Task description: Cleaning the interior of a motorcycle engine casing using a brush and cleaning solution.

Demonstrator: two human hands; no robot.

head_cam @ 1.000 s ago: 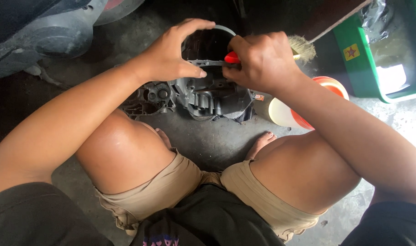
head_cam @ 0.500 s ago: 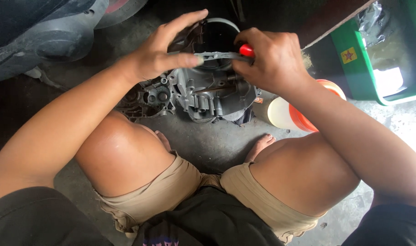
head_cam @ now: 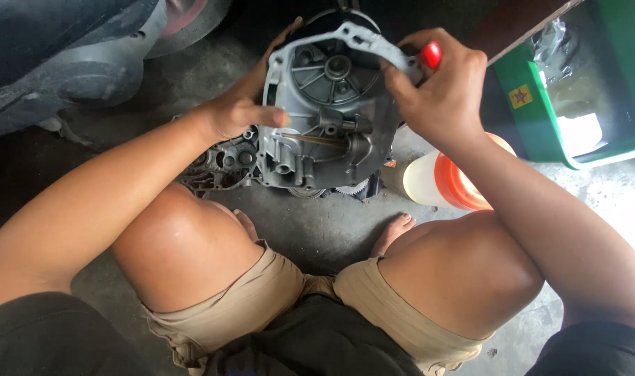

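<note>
I hold the metal cover [head_cam: 328,115] up | left hand [head_cam: 244,111] grips its left edge | right hand [head_cam: 435,97] pinches its top edge, fingers also wrapped round a red-handled tool [head_cam: 431,54] | risk: cover slips and drops on the engine block [head_cam: 223,163] below it

green bin [head_cam: 533,104] upper right, clear plastic inside | white and orange container [head_cam: 442,182] on its side, just left of the bin | dark scooter body panel [head_cam: 60,63] upper left | grey concrete floor [head_cam: 317,230], stained, under all of it
</note>
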